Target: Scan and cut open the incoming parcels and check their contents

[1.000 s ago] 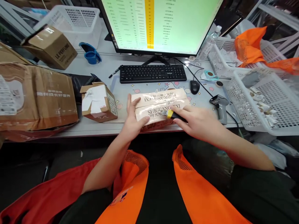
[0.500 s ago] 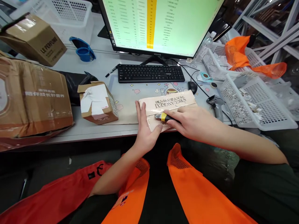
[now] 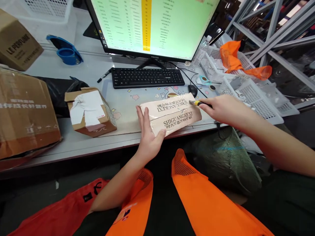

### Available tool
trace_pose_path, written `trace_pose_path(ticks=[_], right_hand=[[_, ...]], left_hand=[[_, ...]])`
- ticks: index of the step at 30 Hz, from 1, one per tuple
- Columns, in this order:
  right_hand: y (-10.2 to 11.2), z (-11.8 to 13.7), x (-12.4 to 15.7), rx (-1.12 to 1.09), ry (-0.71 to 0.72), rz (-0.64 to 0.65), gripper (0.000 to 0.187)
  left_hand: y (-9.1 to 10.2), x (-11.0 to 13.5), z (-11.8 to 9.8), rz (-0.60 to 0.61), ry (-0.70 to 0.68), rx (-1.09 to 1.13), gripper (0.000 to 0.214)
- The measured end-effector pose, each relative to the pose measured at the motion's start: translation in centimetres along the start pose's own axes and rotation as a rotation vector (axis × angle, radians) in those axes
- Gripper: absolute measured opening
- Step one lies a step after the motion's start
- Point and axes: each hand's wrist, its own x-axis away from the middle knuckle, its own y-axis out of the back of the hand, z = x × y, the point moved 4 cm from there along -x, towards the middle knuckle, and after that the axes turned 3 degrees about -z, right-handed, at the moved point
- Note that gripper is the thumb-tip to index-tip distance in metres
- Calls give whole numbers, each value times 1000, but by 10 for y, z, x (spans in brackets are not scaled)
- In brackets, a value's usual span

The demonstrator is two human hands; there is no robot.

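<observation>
A cream cardboard box [image 3: 169,114] printed "SHIGUANGKEXI" lies slightly tilted at the desk's front edge, with shiny clear tape over it and a seam along its middle. My left hand [image 3: 149,137] grips the box's left end, thumb on the near side and fingers at the far side. In my right hand [image 3: 219,109] is a yellow and black utility knife [image 3: 200,103]. Its tip meets the box near the upper right end. The fingers wrap round the black handle.
Behind the box stand a keyboard [image 3: 147,77], a mouse [image 3: 192,90] and a monitor [image 3: 152,26]. Leftward are a small torn carton [image 3: 91,113], a large brown carton [image 3: 27,114] and a blue lidded container [image 3: 66,54]. White baskets [image 3: 258,95] stand to the right.
My right hand has moved the utility knife rightward, from the middle of the box to its right end. More of the printed lettering shows. My left hand keeps its hold. The view has shifted right.
</observation>
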Motion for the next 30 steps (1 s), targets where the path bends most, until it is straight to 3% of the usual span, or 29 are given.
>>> trace_pose_path(ticks=[4,6,8,10,13,15,30], right_hand=[[-41,-60,2,-42,-168,181,53],[-41,-65,12,-101,-192,127,53],[-25,-47,26,-160,-151,-84,55],[-6,-10,37,-200,-17,-236,55],[9,48,42,-215,254,-224,50],[10,68,38,-205,343,-197,49],[7,65,28,-187,317,-147,51]], left_hand=[[1,2,-1,-1,-9,-21,97],[1,1,-1,-14,-3,-29,96],[1,1,0,-25,10,-35,95],[0,1,0,-30,17,-41,95],[1,3,-3,-32,7,-58,96],[1,6,-5,-38,0,-68,97],[4,3,-11,-7,44,-112,94]])
